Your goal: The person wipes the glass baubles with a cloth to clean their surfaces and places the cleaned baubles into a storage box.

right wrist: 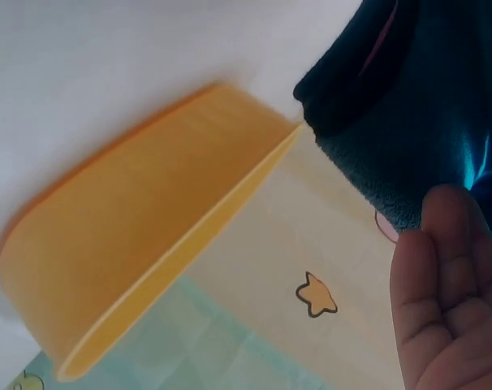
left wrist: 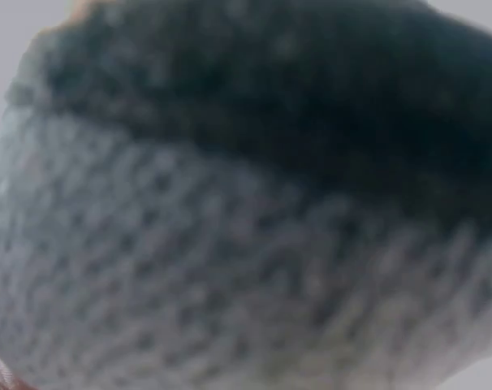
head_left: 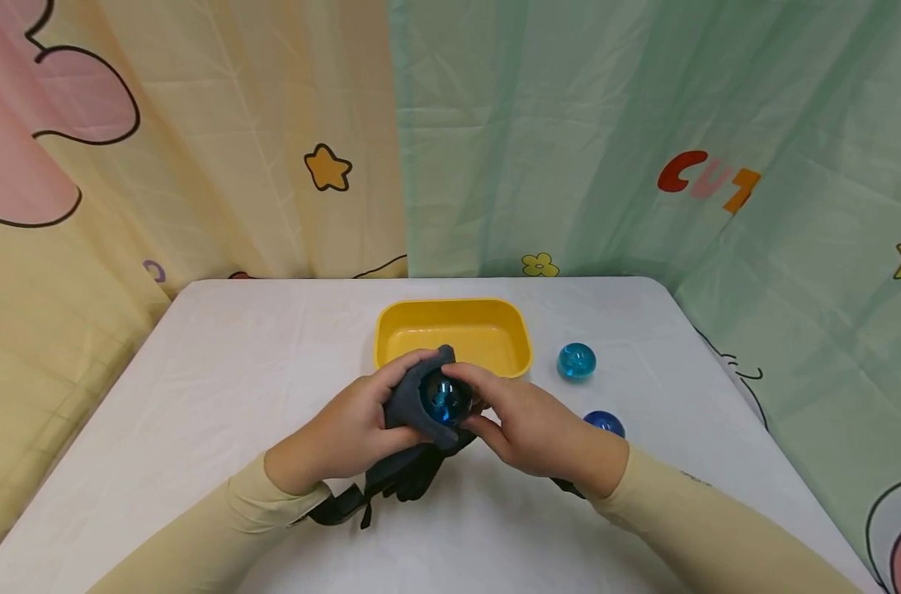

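Note:
In the head view my left hand (head_left: 339,425) grips a dark grey cloth (head_left: 404,406) that wraps round one side of a clear blue ball (head_left: 445,404). The thumb and fingers of my right hand (head_left: 528,421) pinch the ball's other side. The cloth's fuzzy weave (left wrist: 189,260) fills most of the left wrist view, blurred. From the right wrist, my right hand's fingers (right wrist: 449,276) reach up to the shiny ball (right wrist: 461,130), with the cloth edge (right wrist: 343,154) beside it.
A yellow tray (head_left: 456,306) stands just beyond my hands on the white table (head_left: 220,396). To the right lie a turquoise ball (head_left: 576,361) and a deep blue ball (head_left: 604,422), partly behind my right forearm. Black straps (head_left: 406,474) show beneath my left hand.

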`<state>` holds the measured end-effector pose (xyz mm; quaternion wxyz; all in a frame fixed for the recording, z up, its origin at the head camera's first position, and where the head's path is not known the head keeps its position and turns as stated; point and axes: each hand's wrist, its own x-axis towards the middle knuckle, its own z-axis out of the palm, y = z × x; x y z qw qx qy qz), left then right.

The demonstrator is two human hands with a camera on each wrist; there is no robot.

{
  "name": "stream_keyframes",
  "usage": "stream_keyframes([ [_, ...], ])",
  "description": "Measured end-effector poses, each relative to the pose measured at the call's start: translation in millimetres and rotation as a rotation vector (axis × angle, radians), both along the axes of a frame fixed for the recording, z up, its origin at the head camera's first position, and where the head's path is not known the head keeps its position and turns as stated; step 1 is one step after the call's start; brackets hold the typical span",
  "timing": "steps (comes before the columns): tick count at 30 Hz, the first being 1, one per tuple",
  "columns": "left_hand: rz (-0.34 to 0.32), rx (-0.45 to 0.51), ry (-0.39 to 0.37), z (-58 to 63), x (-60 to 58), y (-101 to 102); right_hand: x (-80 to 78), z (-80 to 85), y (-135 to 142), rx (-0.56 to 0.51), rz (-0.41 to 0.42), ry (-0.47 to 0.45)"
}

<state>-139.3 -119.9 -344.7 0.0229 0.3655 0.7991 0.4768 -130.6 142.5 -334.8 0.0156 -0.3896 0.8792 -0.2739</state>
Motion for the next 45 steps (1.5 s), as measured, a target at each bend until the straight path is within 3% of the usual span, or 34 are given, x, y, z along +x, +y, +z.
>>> stream_keyframes([
  [7,-0.021,-0.004,-0.014,0.4,1.1,0.6,-0.8,3.0,0.8,0.019,-0.017,0.059],
  [14,-0.035,-0.030,-0.030,-0.6,2.1,2.3,0.0,-2.1,0.5,-0.082,-0.106,-0.157],
  [18,-0.029,-0.038,-0.041,-1.1,2.5,2.6,1.8,-3.3,-1.6,-0.124,-0.132,-0.202],
  [26,-0.005,-0.006,-0.018,-0.1,0.8,-0.2,3.0,0.2,1.2,-0.045,-0.010,-0.045],
  [33,-0.014,0.000,-0.036,0.9,0.5,0.8,0.8,2.9,0.7,0.041,-0.024,0.077],
  [36,-0.011,-0.032,-0.041,1.3,1.7,1.6,0.9,1.5,0.3,0.027,-0.052,0.010],
  [41,-0.021,-0.086,-0.040,1.1,3.8,2.5,0.3,-3.7,-2.3,-0.060,-0.105,-0.186],
  [45,-0.039,-0.082,-0.056,-0.5,4.3,1.6,1.2,-6.4,-4.1,-0.104,-0.123,-0.200],
])
